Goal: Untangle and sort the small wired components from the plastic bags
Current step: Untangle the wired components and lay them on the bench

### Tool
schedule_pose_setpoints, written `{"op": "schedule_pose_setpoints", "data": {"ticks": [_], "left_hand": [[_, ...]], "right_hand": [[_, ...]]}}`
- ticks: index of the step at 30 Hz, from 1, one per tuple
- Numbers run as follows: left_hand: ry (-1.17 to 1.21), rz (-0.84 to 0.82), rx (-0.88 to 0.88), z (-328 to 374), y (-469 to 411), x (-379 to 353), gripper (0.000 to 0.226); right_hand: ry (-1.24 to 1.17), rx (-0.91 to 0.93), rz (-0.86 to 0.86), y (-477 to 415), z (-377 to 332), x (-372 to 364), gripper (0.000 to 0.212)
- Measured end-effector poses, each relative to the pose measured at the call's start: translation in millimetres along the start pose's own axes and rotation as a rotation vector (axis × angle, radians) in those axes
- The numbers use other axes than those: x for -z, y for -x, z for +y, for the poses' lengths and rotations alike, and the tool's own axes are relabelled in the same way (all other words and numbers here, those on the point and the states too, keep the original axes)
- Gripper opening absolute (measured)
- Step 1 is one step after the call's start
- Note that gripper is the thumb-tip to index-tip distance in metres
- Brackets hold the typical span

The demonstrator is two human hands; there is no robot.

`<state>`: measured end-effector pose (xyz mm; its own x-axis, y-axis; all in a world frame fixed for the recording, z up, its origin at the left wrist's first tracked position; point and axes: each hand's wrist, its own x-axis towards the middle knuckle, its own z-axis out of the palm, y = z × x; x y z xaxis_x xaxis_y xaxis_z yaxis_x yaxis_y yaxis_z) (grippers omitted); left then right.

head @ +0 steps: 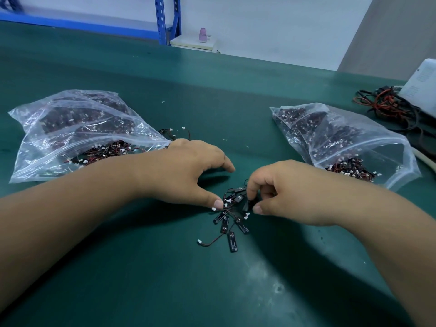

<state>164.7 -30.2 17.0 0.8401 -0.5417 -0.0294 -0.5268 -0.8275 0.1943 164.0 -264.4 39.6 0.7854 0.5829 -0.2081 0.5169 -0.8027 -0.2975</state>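
A small tangle of wired components, black strips with thin dark wires and white plugs, lies on the green table between my hands. My right hand pinches one black component at the tangle's right side between thumb and curled fingers. My left hand is spread over the tangle's left side, its thumb tip touching the wires and its fingers held straight above the mat. Two clear plastic bags full of the same parts lie open: one at the left, one at the right.
A bundle of red and black cables and a white device lie at the far right edge. Blue shelving and a pink bottle stand beyond the table's far edge. A few loose components lie by the left bag's mouth.
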Motion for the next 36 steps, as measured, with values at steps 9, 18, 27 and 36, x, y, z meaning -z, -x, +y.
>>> {"op": "schedule_pose_setpoints", "data": {"ticks": [9, 18, 27, 36], "left_hand": [[-0.065, -0.033, -0.054, 4, 0, -3, 0.094], [0.040, 0.086, -0.015, 5, 0, -4, 0.078], [0.026, 0.225, -0.069, 8, -4, -17, 0.018], [0.005, 0.303, 0.062, -5, -7, -11, 0.033]], "right_hand": [[-0.170, 0.027, 0.048, 2, 5, 7, 0.023], [-0.237, -0.070, 0.226, -5, 21, 2, 0.039], [-0.160, -0.051, 0.060, -7, 13, -4, 0.062], [-0.077, 0.119, -0.184, 4, 5, -2, 0.121]]}}
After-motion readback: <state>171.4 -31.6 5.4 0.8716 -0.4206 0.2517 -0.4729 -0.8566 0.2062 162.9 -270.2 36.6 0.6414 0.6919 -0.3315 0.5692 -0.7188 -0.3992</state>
